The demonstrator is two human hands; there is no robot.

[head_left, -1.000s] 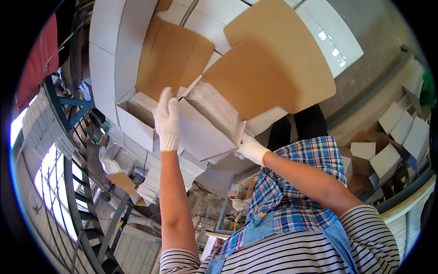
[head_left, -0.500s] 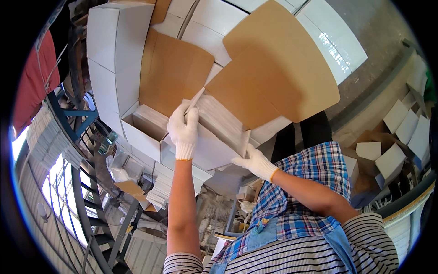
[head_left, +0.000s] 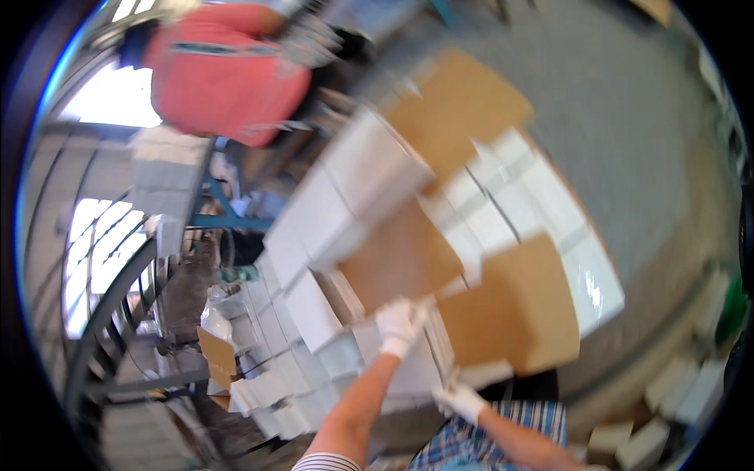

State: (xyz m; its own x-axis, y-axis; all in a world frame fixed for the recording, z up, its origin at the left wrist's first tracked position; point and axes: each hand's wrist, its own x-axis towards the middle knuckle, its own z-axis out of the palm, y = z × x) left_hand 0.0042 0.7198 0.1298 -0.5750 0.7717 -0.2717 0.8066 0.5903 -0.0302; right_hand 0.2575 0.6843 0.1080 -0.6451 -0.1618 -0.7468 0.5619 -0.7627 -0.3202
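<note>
The picture is smeared by motion. My left hand (head_left: 399, 322), in a white knit glove, is closed at the far end of an open white carton (head_left: 408, 369). A thin white edge shows at its fingertips, too blurred to tell whether flap or sheet. At the carton's near end my right hand (head_left: 462, 402), gloved alike, has its fingers on the end edge. Pale flat pieces (head_left: 438, 341) lie inside the carton along its length. Its large brown-lined lid (head_left: 518, 306) is folded back to the right. Left of it stands another open carton (head_left: 314, 310), its brown lid (head_left: 404, 255) raised.
Closed white cartons (head_left: 314, 200) rise on the far left, and more (head_left: 510, 208) lie beyond the lids. A person in a red top (head_left: 228, 74) is at the upper left. Loose cartons (head_left: 644, 447) sit at the lower right. A dark metal railing (head_left: 102, 314) curves along the left.
My view has swung up and to the left, bringing the person in red further into it. The hands and cartons now appear lower and further right. Both hands stay at the same carton's ends.
</note>
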